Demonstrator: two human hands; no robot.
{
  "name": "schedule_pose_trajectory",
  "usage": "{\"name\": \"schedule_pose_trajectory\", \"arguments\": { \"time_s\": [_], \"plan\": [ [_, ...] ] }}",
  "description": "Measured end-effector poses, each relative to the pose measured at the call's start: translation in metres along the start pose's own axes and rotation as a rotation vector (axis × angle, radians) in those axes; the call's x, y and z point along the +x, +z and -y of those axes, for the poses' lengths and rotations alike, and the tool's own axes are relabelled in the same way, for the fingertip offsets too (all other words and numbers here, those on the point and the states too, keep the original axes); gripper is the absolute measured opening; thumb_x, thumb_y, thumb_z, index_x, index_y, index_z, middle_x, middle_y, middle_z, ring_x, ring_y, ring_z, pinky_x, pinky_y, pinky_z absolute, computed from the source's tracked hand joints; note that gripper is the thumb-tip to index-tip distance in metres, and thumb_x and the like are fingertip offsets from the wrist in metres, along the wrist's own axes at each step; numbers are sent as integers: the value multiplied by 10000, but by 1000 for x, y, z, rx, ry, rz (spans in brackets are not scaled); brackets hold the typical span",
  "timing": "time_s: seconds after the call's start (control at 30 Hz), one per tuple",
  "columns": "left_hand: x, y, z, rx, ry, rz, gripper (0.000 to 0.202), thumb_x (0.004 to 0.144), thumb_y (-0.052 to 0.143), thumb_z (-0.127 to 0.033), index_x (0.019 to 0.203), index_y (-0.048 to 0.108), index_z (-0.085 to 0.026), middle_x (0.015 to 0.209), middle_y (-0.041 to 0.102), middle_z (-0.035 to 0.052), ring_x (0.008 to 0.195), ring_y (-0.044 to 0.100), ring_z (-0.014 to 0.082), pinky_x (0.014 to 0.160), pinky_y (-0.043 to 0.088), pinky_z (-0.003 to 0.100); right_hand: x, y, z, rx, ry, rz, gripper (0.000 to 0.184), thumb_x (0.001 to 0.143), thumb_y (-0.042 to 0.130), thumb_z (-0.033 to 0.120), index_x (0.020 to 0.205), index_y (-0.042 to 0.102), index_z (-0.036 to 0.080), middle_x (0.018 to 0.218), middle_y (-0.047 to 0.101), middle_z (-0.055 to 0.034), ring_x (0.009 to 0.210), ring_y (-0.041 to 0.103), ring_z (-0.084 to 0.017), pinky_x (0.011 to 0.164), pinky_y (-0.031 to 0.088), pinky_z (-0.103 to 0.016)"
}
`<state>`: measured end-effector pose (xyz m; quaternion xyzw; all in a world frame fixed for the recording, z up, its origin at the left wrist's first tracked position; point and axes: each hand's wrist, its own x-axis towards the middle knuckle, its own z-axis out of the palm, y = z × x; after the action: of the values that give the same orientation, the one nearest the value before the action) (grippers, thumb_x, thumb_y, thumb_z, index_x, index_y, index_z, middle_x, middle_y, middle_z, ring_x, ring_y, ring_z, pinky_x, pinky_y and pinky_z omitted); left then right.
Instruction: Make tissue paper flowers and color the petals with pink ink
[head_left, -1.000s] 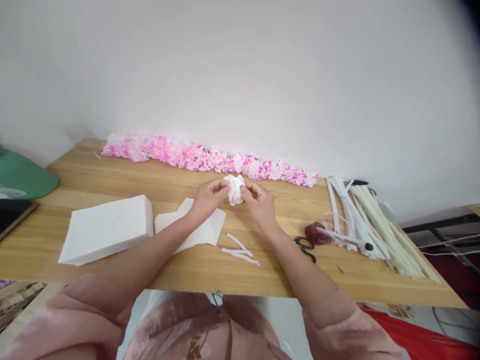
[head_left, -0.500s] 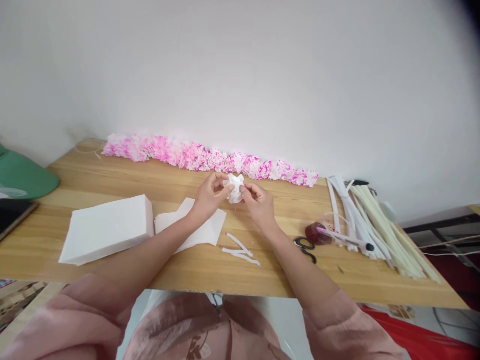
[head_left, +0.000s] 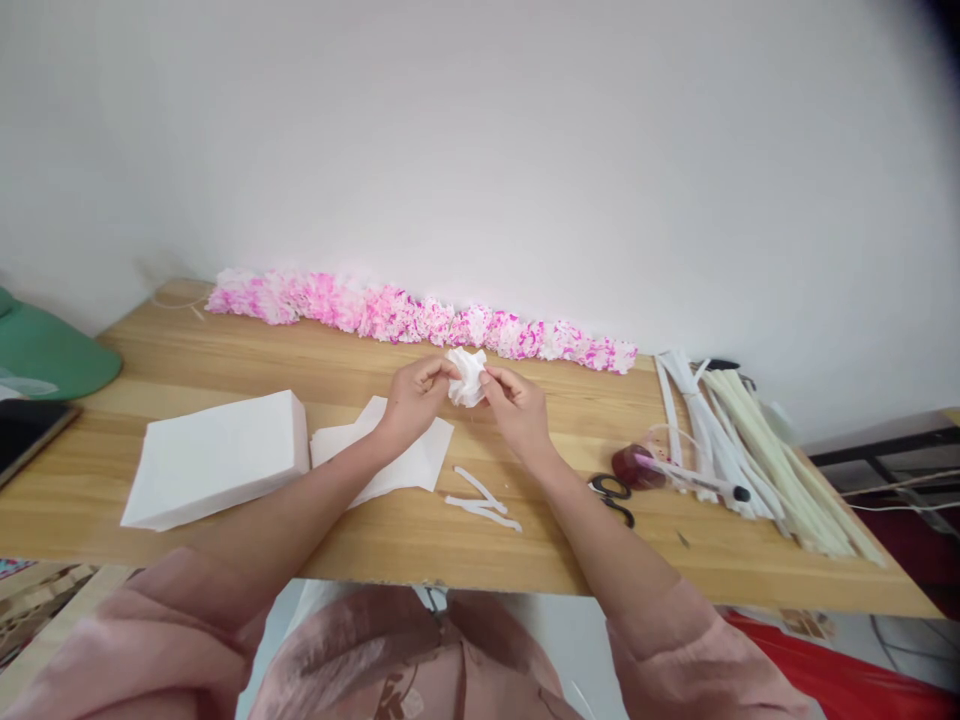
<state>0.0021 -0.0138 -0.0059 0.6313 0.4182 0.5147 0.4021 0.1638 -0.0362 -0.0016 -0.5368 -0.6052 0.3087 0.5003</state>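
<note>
My left hand (head_left: pixel 417 396) and my right hand (head_left: pixel 517 403) meet above the middle of the wooden table (head_left: pixel 225 350). Between their pinched fingertips sits a small crumpled white tissue ball (head_left: pixel 466 377), shaped like a flower. Both hands grip it, left fingers on its left side, right fingers on its right. Under my left wrist lie a few loose white tissue sheets (head_left: pixel 405 462). A thick stack of white tissue (head_left: pixel 217 455) rests further left.
A row of pink-and-white tissue flowers (head_left: pixel 420 319) lines the wall. White paper strips (head_left: pixel 481 500) lie near the front edge. Black scissors (head_left: pixel 615 497), a dark red cup (head_left: pixel 628 465) and a bundle of white and cream sticks (head_left: pixel 742 440) are at the right. A green object (head_left: pixel 45 355) sits far left.
My fingers have worked slightly on the tissue ball, which looks a little more spread than half a second ago. Both hands stay in the same place.
</note>
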Motion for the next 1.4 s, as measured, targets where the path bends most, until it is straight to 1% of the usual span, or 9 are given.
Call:
{"name": "schedule_pose_trajectory", "arguments": {
  "time_s": [0.17,0.27,0.33,0.43,0.57,0.67,0.9,1.03,1.4],
  "plan": [
    [-2,-1,-9,63,22,62,159,790,579,-325,847,634,-186,889,680,38,861,624,181,789,464,274,0,1,0,-75,-25,-24,270,853,557,400,922,728,203,819,733,-23,727,668,-181,663,508,-277],
    [-2,1,-14,162,21,37,191,774,638,-374,827,622,-191,882,679,35,854,620,186,789,455,282,-2,1,1,-94,-50,-32,259,854,556,387,917,729,205,838,735,-30,732,668,-181,663,510,-277],
    [-2,2,-14,211,24,2,144,774,623,-335,772,610,-192,829,668,23,820,609,178,784,448,284,-3,2,1,-98,-67,-25,256,858,554,383,915,729,205,846,735,-32,735,667,-180,671,513,-280],
    [0,3,-8,116,-4,3,103,776,574,-287,742,596,-192,782,645,6,782,596,159,771,455,271,-3,1,1,-91,-58,-21,259,859,555,391,918,729,209,849,737,-29,747,671,-183,684,518,-284],
    [3,4,-2,-143,-136,33,169,746,608,-344,765,607,-177,745,633,-2,690,577,133,676,460,245,0,0,-1,-44,-7,-31,270,849,568,410,936,730,212,845,741,-18,747,675,-186,685,526,-289],
    [4,4,-3,-225,-184,49,190,736,635,-353,751,619,-164,702,622,-5,641,559,120,645,455,240,1,0,-1,-10,11,-23,282,845,572,420,938,729,205,846,742,-22,742,676,-187,684,532,-292],
    [2,2,-1,-28,-41,76,176,796,616,-338,747,668,-178,775,653,16,767,597,152,716,463,247,-2,1,5,-170,-80,-41,260,808,624,411,904,723,190,886,741,-45,710,659,-171,680,534,-290],
    [1,1,-1,17,-16,80,175,805,607,-336,756,679,-184,773,658,17,780,604,159,736,465,255,-3,1,4,-248,-174,-34,231,853,566,370,886,727,207,850,731,-40,703,648,-162,665,520,-279],
    [3,3,-3,-200,-149,58,234,787,629,-385,731,627,-158,689,623,-1,642,561,120,645,457,237,-3,-1,5,-234,-160,-33,265,881,525,371,896,737,213,840,736,-31,713,648,-174,684,497,-282]
  ]
}}
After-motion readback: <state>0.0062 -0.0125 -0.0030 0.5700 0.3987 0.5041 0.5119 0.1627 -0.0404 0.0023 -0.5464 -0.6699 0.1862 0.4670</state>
